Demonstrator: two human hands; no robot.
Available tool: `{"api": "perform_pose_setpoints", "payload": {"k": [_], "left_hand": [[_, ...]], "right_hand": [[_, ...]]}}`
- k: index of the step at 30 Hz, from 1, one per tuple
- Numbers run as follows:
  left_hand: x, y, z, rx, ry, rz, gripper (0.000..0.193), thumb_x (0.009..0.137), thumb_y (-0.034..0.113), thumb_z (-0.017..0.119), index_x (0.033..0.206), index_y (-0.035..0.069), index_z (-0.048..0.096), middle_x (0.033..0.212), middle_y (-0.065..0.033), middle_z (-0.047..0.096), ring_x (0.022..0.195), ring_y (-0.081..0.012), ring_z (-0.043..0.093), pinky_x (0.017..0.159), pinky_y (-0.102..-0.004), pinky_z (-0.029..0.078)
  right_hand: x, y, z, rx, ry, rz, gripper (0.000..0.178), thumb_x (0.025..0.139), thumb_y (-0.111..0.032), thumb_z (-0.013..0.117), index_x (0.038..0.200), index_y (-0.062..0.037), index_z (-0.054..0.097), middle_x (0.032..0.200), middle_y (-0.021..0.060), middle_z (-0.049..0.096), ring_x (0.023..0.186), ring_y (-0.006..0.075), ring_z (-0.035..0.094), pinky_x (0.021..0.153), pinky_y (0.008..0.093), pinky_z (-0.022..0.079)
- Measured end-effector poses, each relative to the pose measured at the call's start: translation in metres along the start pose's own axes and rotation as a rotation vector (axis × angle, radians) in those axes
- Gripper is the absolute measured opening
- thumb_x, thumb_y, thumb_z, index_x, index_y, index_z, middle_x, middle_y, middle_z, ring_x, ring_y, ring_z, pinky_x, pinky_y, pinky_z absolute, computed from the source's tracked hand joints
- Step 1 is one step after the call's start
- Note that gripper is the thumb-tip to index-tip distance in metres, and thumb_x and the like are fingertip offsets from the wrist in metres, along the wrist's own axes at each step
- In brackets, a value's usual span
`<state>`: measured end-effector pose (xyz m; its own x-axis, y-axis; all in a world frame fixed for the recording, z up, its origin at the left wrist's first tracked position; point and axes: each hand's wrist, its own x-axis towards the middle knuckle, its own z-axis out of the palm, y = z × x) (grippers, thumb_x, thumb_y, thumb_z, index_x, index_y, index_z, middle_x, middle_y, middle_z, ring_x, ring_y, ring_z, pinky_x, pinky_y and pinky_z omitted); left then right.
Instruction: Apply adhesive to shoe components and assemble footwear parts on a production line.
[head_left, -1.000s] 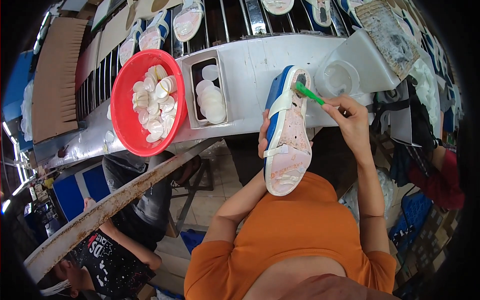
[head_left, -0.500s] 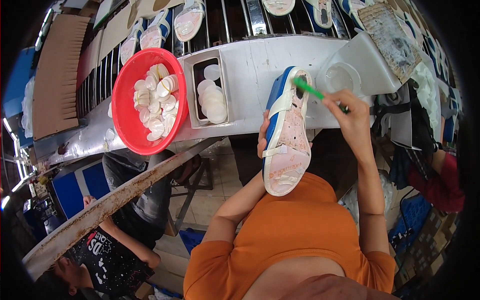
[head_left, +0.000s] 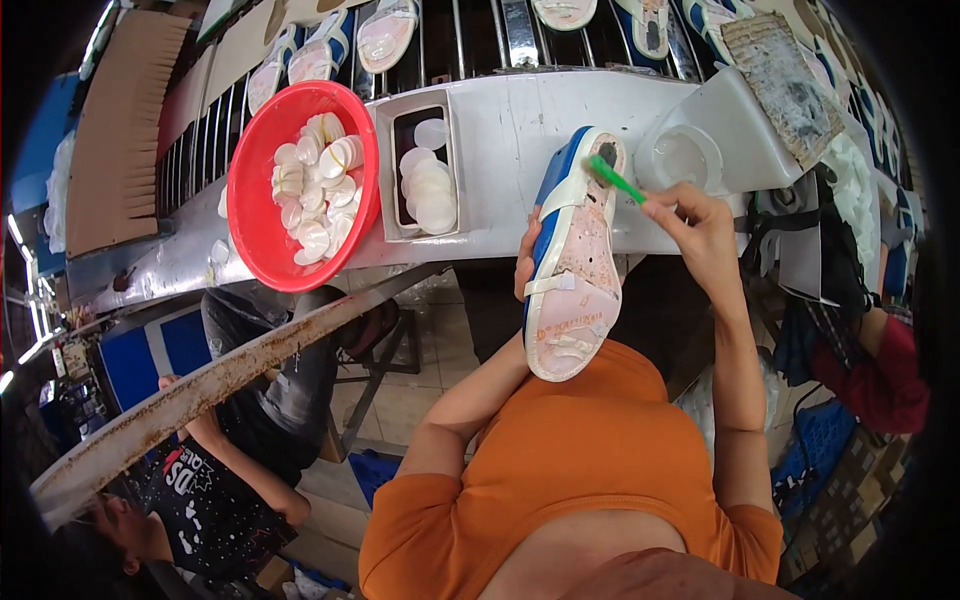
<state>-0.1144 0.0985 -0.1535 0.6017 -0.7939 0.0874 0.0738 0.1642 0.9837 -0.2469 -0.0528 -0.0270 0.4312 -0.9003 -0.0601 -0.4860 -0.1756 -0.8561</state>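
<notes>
My left hand (head_left: pixel 524 262) is closed round the left side of an unfinished shoe (head_left: pixel 577 250). The shoe has a blue side, a white rim, white straps and a pinkish face turned up, with a dark patch at its far end. Part of that hand is hidden behind the shoe. In my right hand (head_left: pixel 693 228), a small green brush (head_left: pixel 617 180) is pinched between the fingers, its tip on or just over the dark patch. To the right of the brush, a translucent round cup (head_left: pixel 685 158) rests in a tilted white container (head_left: pixel 730 115).
A red basin (head_left: pixel 236 190) of white discs stands left, beside a white box (head_left: pixel 452 170) with translucent discs. More shoes (head_left: pixel 387 38) lie on the metal roller rack behind the white table (head_left: pixel 500 130). A rusty bar (head_left: pixel 240 385) crosses at left, near a seated person (head_left: pixel 225 470).
The brush tip has shifted slightly on the dark patch at the shoe's far end. Both hands keep their hold. The whole view has shifted a little.
</notes>
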Motion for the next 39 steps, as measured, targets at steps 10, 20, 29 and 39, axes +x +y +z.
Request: {"api": "perform_pose_setpoints", "payload": {"k": [10, 20, 29, 39], "left_hand": [[0.019, -0.002, 0.007, -0.101, -0.003, 0.262, 0.061, 0.093, 0.028, 0.055, 0.146, 0.011, 0.03, 0.148, -0.0143, 0.032, 0.134, -0.0324, 0.04, 0.106, -0.047, 0.044], [0.042, 0.033, 0.032, -0.075, 0.008, 0.672, 0.081, 0.084, 0.02, 0.073, 0.147, 0.02, 0.022, 0.152, -0.0142, 0.021, 0.139, -0.0341, 0.029, 0.111, -0.0472, 0.037], [0.041, 0.032, 0.023, -0.224, -0.111, 0.483, 0.078, 0.086, 0.015, 0.069, 0.146, 0.029, 0.022, 0.153, -0.014, 0.022, 0.139, -0.0316, 0.028, 0.112, -0.0469, 0.036], [0.042, 0.047, 0.013, -0.309, -0.098, 0.178, 0.077, 0.084, 0.006, 0.069, 0.147, 0.016, 0.026, 0.149, -0.0147, 0.029, 0.137, -0.0301, 0.035, 0.111, -0.0453, 0.039]], "right_hand": [[-0.041, -0.043, 0.0, 0.155, -0.154, -0.108, 0.01, 0.081, -0.002, 0.073, 0.089, 0.0038, 0.071, 0.079, 0.0074, 0.067, 0.07, 0.0121, 0.06, 0.062, 0.0238, 0.044], [-0.066, -0.075, -0.004, -0.227, -0.142, -0.561, 0.019, 0.074, -0.003, 0.078, 0.091, -0.0023, 0.069, 0.083, 0.009, 0.065, 0.069, 0.0245, 0.064, 0.058, 0.0321, 0.051], [-0.068, -0.08, -0.005, -0.172, -0.139, -0.533, 0.019, 0.074, -0.001, 0.076, 0.092, -0.003, 0.069, 0.08, 0.0093, 0.064, 0.07, 0.0248, 0.064, 0.059, 0.0318, 0.051], [-0.069, -0.084, -0.001, -0.133, -0.173, -0.562, 0.014, 0.075, 0.001, 0.074, 0.087, -0.0014, 0.067, 0.083, 0.0097, 0.066, 0.074, 0.0251, 0.066, 0.062, 0.0316, 0.052]]}}
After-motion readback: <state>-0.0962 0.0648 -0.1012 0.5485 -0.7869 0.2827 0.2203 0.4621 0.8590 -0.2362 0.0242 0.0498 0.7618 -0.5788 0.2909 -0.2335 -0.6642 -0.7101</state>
